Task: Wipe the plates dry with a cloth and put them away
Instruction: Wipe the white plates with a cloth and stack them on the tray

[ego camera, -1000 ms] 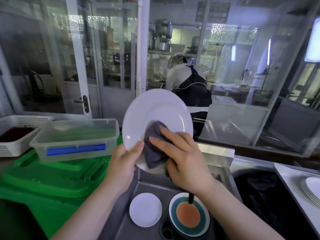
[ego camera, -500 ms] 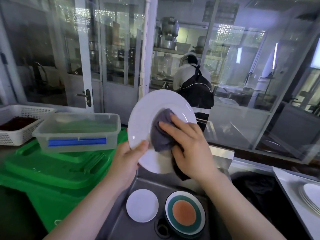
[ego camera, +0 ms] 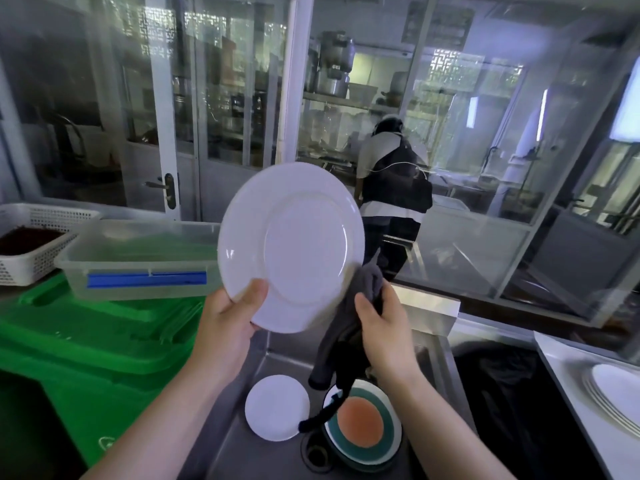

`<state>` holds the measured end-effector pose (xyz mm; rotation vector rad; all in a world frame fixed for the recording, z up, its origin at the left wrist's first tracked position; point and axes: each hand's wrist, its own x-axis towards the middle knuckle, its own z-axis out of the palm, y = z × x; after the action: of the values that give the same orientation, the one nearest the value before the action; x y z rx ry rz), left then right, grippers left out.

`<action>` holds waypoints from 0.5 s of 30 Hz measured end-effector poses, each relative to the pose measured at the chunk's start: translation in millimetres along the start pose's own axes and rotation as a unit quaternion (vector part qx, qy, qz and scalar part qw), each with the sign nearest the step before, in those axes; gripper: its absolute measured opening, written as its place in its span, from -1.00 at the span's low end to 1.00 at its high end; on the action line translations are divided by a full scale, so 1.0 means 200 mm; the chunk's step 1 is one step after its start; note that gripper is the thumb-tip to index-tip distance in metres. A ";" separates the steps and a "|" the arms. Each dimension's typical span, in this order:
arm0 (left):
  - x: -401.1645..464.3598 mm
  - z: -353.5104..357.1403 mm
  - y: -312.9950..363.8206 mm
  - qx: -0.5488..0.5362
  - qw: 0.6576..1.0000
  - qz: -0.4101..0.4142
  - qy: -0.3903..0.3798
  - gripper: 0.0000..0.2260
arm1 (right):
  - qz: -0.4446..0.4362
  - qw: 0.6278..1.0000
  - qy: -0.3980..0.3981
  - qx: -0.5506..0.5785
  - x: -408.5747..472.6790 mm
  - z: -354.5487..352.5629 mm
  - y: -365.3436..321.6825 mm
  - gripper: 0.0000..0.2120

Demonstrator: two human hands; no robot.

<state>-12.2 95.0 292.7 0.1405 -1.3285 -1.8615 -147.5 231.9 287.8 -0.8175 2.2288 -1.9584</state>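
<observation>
A large white plate (ego camera: 294, 244) is held upright above the steel sink (ego camera: 263, 368), its underside with the foot ring facing me. My left hand (ego camera: 228, 323) grips its lower left rim, thumb on the near face. My right hand (ego camera: 384, 327) holds a dark grey cloth (ego camera: 349, 320) against the plate's lower right edge; the cloth hangs down toward the sink. In the sink lie a small white plate (ego camera: 277, 407) and a green plate with an orange centre (ego camera: 363, 424).
A stack of white plates (ego camera: 613, 393) sits on the counter at the right. A green bin (ego camera: 86, 341) on the left carries a clear plastic box (ego camera: 138, 258); a white basket (ego camera: 31, 240) stands beside it. Behind a glass partition a person (ego camera: 391, 188) stands.
The plate has been turned so its underside faces me. My right hand and the cloth slid off the plate's centre to its lower right edge.
</observation>
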 end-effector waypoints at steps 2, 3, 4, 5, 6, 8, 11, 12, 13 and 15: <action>-0.01 -0.02 0.02 0.029 0.999 0.010 -0.030 -0.84 | 0.038 0.998 0.027 0.043 0.06 -0.01 -0.04 -0.86; -0.02 -0.03 0.02 0.056 0.997 0.013 -0.043 -0.73 | 0.036 0.997 0.048 0.055 0.10 -0.03 -0.08 -0.88; -0.02 -0.05 0.01 0.096 0.994 0.013 -0.057 -0.63 | 0.016 0.997 0.062 0.048 0.14 -0.06 -0.13 -0.86; -0.03 -0.05 0.01 0.143 0.987 0.018 -0.070 -0.63 | -0.017 0.997 0.067 0.026 0.17 -0.08 -0.18 -0.79; -0.04 -0.05 0.01 0.191 0.978 0.024 -0.081 -0.67 | -0.056 0.996 0.066 -0.007 0.20 -0.09 -0.24 -0.71; -0.05 -0.03 0.00 0.252 0.963 0.029 -0.093 -0.63 | -0.155 0.983 0.057 -0.083 0.19 -0.08 -0.34 -0.56; -0.04 0.00 0.01 0.256 0.963 0.022 -0.082 -0.60 | -0.297 0.931 0.008 -0.213 0.10 0.01 -0.43 -0.45; -0.03 0.01 0.01 0.243 0.966 0.021 -0.080 -0.66 | -0.325 0.914 -0.021 -0.240 0.04 0.04 -0.44 -0.45; -0.02 0.02 0.02 0.231 0.969 0.022 -0.078 -0.76 | -0.350 0.898 -0.049 -0.261 -0.01 0.08 -0.44 -0.45; -0.02 0.03 0.01 0.221 0.973 0.025 -0.064 -0.93 | -0.392 0.867 -0.093 -0.293 -0.11 0.13 -0.43 -0.42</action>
<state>-11.9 101.2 295.6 0.2178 -1.8068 -1.5278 -89.1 214.2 356.7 -2.1602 2.6250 -1.2148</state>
